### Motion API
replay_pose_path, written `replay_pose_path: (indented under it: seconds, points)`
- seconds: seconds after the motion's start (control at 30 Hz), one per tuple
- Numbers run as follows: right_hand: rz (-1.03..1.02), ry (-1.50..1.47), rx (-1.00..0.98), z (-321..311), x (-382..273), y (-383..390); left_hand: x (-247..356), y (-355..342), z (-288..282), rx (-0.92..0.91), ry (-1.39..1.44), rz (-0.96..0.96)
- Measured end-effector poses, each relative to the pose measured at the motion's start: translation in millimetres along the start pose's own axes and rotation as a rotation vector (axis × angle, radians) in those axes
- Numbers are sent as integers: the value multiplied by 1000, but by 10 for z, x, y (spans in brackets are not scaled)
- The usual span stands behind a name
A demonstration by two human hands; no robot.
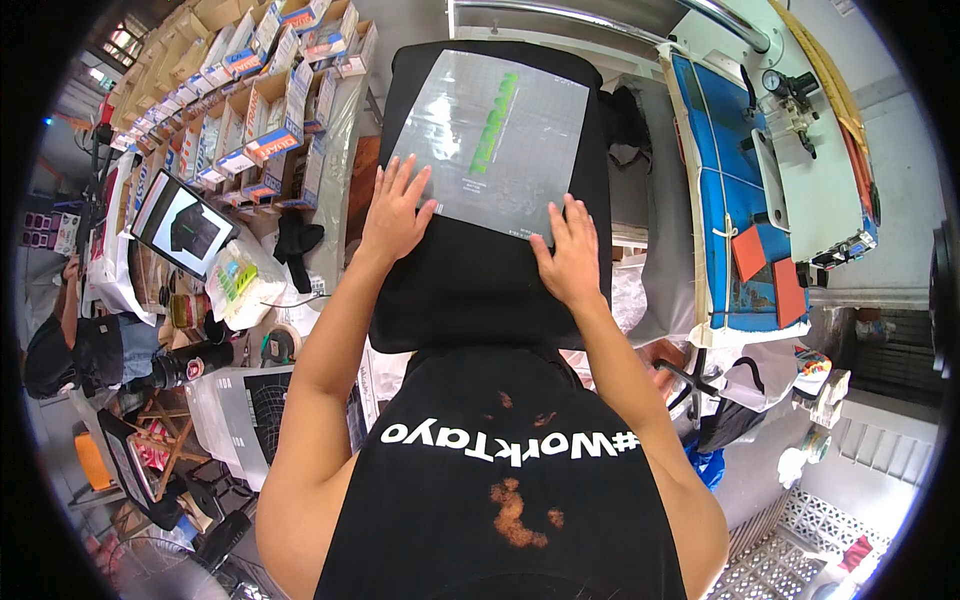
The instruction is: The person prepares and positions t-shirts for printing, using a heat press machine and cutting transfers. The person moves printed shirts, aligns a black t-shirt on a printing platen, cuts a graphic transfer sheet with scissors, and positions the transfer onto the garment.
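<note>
A grey, shiny, square sheet with green lettering lies slightly turned on a black fabric-covered board in front of me. My left hand rests open at the sheet's lower left edge, fingertips on the sheet and fingers apart. At its lower right corner, my right hand is also open, fingers stretched out on the sheet and the black surface beside it. I see nothing held in either hand.
Cardboard bins and a screen showing a dark garment stand at the left; another person is at the far left. On the right are a blue padded press with red pads, a pressure gauge and a metal rail.
</note>
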State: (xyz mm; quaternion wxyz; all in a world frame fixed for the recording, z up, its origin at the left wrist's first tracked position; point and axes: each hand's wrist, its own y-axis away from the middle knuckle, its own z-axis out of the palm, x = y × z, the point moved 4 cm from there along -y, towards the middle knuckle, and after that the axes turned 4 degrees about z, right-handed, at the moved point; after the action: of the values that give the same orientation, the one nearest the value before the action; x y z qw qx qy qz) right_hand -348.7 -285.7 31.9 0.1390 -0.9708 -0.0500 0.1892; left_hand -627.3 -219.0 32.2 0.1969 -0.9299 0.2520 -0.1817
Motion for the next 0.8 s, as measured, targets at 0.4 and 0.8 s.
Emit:
replay_pose_path:
  seconds: [0.4,0.8]
  points:
    - [32,8,-70,90,675,-282,409,349,67,-68,42,-145]
    - [31,12,-6,-15,527,-212,-265,-401,175,2,114,-91]
